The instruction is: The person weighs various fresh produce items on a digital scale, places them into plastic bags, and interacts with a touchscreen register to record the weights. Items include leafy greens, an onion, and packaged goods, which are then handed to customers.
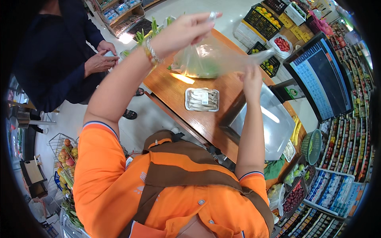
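Observation:
My left hand (195, 29) is raised above a clear plastic bag (199, 61) with green contents, which rests on the far part of the wooden table; its fingers grip a bit of clear plastic. Out to the right, over the steel weighing plate (265, 131), my right hand (251, 78) is closed on another part of thin clear plastic (259, 58), blurred and stretched between the hands. Whether both pieces are one bag I cannot tell. A wrapped tray of long pale mushrooms (202, 99) lies on the table between my arms.
Right of the plate stands a monitor (321, 78). A green basket (311, 147) and produce trays are at lower right. Across the table's left edge stands a person in dark clothes, hands (102, 59) around a small object. Fruit crates (263, 19) stand beyond the table. A wire basket of fruit (64, 151) is at left.

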Tool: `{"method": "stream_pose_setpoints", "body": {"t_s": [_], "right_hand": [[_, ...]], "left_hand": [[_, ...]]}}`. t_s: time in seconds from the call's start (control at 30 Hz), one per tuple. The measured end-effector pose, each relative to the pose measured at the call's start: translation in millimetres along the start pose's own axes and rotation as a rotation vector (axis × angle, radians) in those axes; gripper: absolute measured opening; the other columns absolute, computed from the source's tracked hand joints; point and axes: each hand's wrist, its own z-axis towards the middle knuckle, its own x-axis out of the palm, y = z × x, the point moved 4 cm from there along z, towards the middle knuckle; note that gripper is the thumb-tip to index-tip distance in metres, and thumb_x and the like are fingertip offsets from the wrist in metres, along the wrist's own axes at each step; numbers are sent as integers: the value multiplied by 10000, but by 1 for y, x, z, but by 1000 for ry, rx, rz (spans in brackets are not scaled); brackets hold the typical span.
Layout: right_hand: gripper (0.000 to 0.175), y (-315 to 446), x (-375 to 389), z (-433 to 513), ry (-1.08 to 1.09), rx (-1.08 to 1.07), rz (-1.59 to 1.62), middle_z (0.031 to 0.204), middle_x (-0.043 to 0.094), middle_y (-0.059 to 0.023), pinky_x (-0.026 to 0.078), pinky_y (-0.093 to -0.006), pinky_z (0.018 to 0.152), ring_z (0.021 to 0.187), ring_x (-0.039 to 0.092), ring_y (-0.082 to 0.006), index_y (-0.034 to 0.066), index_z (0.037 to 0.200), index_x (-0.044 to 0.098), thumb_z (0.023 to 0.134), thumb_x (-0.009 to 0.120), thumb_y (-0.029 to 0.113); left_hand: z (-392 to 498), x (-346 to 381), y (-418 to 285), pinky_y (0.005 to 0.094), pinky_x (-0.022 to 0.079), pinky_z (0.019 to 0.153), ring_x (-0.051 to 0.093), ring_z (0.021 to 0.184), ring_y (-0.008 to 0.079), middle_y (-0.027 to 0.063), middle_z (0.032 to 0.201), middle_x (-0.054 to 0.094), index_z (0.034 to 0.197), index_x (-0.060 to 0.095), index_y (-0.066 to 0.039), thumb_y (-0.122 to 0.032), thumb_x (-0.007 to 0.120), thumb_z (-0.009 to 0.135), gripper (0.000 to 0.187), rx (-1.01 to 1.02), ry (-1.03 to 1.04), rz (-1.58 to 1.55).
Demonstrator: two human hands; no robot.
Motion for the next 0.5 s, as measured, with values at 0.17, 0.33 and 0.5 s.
{"method": "stream_pose_setpoints", "body": {"t_s": [0.17,0.33,0.5], "right_hand": [[607,-36,73,-37,995,70,-942,1131,708,-234,534,-471,936,1091,670,-397,-1,1047,746,799,754,553],[1013,-69,159,-48,1386,-186,-865,1289,628,-215,474,-457,1015,1232,580,-364,23,1270,604,497,919,598],[1128,-79,162,-65,1424,-100,-881,1287,588,-248,449,-461,1034,1246,541,-384,20,1343,493,474,910,604]], "left_hand": [[-43,-8,33,183,376,630,433,686,38,-61,783,473,1560,370,-101,-248,474,1068,524,-47,23,-74],[-84,-11,39,188,392,640,443,651,38,-34,799,516,1583,306,-80,-189,478,1058,563,-94,3,-170],[-112,-11,50,178,389,643,457,664,36,-17,825,545,1581,290,-52,-161,492,1049,579,-120,-10,-215]]}}
